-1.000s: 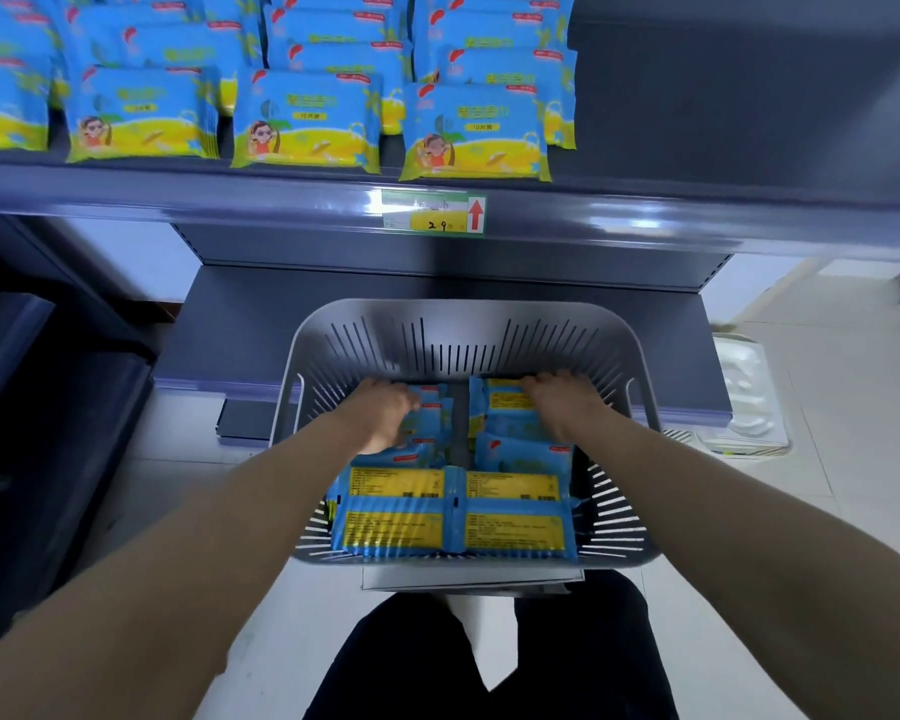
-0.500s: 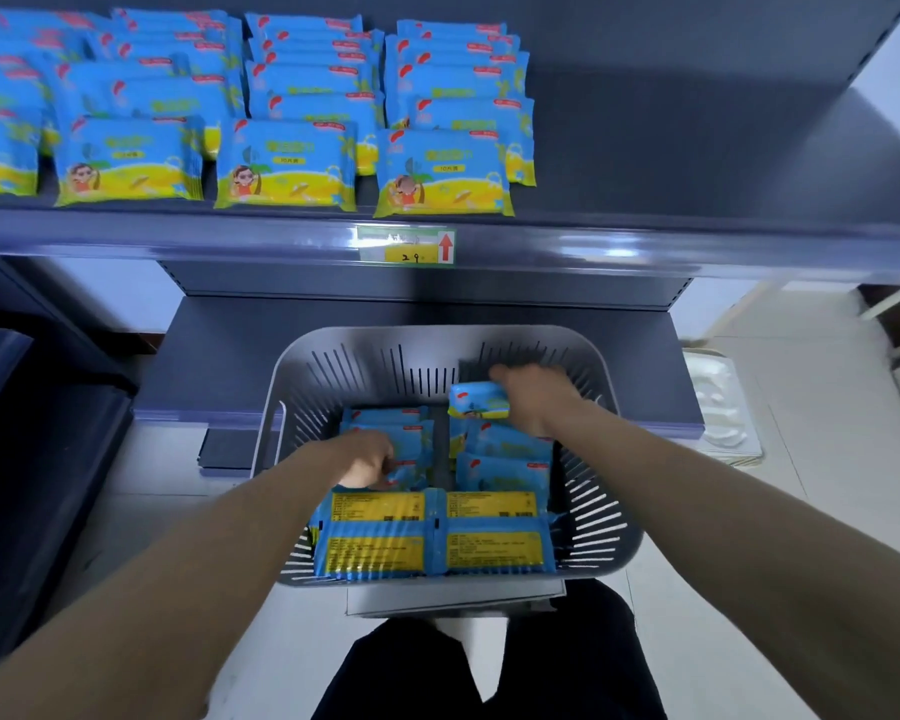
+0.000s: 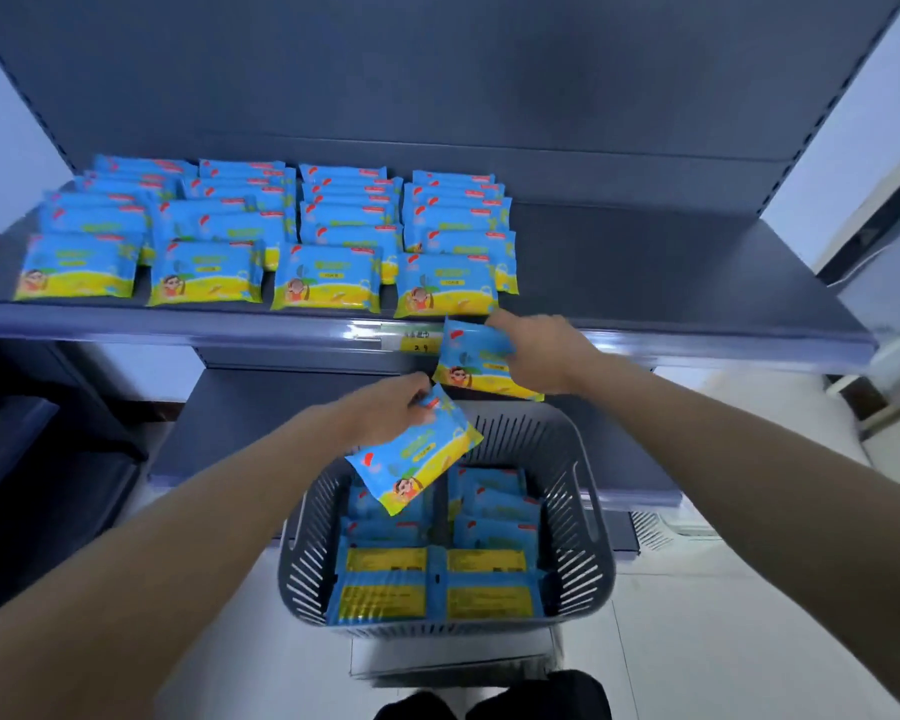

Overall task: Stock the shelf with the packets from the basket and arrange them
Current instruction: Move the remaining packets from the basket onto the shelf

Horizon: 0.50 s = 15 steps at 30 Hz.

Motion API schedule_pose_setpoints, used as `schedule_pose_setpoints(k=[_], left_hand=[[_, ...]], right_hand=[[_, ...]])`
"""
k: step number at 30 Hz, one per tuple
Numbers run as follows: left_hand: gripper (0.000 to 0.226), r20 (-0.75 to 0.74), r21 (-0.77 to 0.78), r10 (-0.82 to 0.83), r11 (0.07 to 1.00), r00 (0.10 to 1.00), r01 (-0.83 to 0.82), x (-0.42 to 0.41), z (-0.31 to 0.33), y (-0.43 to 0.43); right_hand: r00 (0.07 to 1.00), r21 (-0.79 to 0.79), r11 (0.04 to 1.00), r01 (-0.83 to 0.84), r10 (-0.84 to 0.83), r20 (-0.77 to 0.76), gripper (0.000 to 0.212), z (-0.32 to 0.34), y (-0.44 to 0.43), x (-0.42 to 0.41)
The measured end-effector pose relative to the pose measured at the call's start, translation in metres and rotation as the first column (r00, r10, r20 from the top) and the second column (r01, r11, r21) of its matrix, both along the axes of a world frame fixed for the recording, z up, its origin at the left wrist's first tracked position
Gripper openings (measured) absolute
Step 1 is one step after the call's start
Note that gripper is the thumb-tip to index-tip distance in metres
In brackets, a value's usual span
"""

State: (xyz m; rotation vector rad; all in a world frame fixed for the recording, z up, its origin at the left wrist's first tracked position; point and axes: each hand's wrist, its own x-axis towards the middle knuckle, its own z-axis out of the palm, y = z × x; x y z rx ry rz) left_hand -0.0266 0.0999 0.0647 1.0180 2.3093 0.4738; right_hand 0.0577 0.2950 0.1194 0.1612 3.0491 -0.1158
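One dark grey metal shelf [image 3: 671,272] above the grey slotted plastic basket [image 3: 578,491], carrying four rows of blue-and-yellow plastic packets [image 3: 328,278] up and left of the basket. Stacked packets [image 3: 489,579] inside the basket. Just past the basket's far rim, an upper packet [image 3: 468,366], gripped in the right hand [image 3: 541,356]. Over the basket's left half, a tilted packet [image 3: 417,459], pinched at its top corner by the left hand [image 3: 385,415].

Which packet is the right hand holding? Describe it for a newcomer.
Start at the dark grey metal shelf with rows of stocked packets. At its front edge, beside the yellow price tag, the right hand grips one blue-and-yellow plastic packet. Only this one overlaps the shelf lip.
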Motion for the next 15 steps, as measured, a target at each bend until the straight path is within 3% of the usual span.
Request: schedule_pose_setpoints(k=[8, 12, 15], left_hand=[[0.009, -0.126, 0.119, -0.035, 0.992, 0.991, 0.050, -0.013, 0.087, 0.019], [0.040, -0.192, 0.189, 0.043, 0.982, 0.980, -0.006, -0.017, 0.114, 0.034], [0.029, -0.243, 0.287, 0.065, 0.958, 0.968, 0.008, -0.018, 0.132, 0.056]], right_hand=[[0.985, -0.089, 0.991, 0.102, -0.114, -0.133, 0.051, 0.069, 0.040, -0.021], [0.975, -0.054, 0.986, 0.155, -0.162, -0.155, 0.043, 0.082, 0.068, -0.028], [0.968, -0.051, 0.980, 0.192, -0.197, -0.156, 0.044, 0.089, 0.090, -0.032]])
